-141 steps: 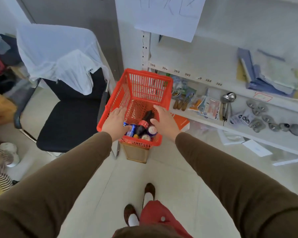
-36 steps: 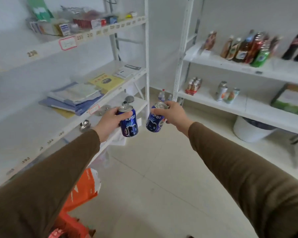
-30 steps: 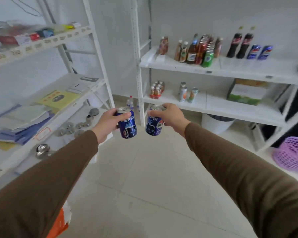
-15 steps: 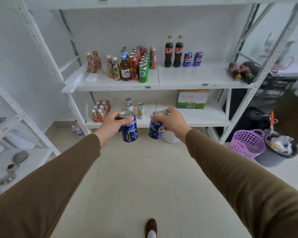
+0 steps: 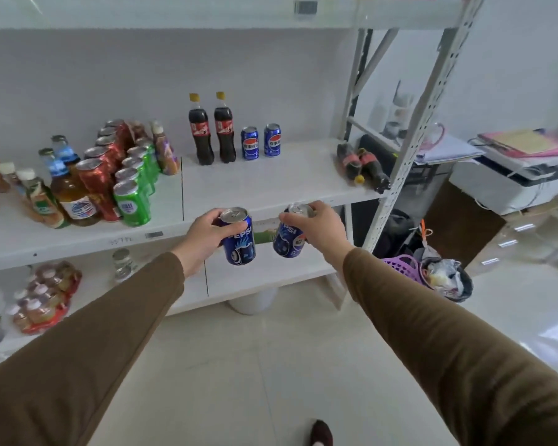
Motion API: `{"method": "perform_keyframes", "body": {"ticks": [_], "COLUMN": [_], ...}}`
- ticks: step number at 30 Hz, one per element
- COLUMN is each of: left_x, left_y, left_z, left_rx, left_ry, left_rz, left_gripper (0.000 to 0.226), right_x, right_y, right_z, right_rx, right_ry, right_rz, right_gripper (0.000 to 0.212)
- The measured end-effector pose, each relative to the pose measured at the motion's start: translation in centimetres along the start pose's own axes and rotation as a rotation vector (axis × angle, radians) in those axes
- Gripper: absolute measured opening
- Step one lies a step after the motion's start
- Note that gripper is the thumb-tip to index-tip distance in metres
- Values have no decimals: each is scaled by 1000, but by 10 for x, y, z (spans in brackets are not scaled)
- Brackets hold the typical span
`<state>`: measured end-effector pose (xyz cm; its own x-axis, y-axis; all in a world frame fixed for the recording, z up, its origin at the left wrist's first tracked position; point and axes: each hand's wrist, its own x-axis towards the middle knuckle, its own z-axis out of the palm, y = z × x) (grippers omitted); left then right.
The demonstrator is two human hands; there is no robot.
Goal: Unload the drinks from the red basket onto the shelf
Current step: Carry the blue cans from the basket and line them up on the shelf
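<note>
Head view: I see the left hand grasping an upright blue Pepsi can at frame centre, fingers wrapped round its side. The right hand grasps a second Pepsi can, tilted, fingers curled over its top rim. Both cans hang in the air in front of the white shelf, below its front edge. On that shelf, upper centre, stand two cola bottles and two more Pepsi cans. The red basket is out of frame.
</note>
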<state>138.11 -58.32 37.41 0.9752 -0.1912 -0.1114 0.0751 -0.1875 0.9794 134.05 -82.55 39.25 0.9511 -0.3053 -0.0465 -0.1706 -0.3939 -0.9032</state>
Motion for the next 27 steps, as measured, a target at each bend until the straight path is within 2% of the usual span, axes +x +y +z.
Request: {"method": "perform_keyframes", "body": {"ticks": [6,11,17,20,27], "left_x": [114,180,249,282,341], "left_y": [18,22,23,25,29], "left_z": [49,61,55,50,41], "left_rx": [47,44,52,36,52], "left_ry": [43,118,193,198,187], "left_rz": [-5,-42,-76,-66,-94], "left_gripper": [37,44,52,46,59], "right_x": [129,219,306,341,405], "right_y": [16,13,3,1,-6], "right_z": [-29,-33,-6,10,37], "right_rx": [-43,-99,-213,-250,-281], "right_ry": [-27,-87,-168,-187,-203], "right_rz": [-27,-89,-120,-127,-139], "right_gripper": [62,58,65,66,63]}}
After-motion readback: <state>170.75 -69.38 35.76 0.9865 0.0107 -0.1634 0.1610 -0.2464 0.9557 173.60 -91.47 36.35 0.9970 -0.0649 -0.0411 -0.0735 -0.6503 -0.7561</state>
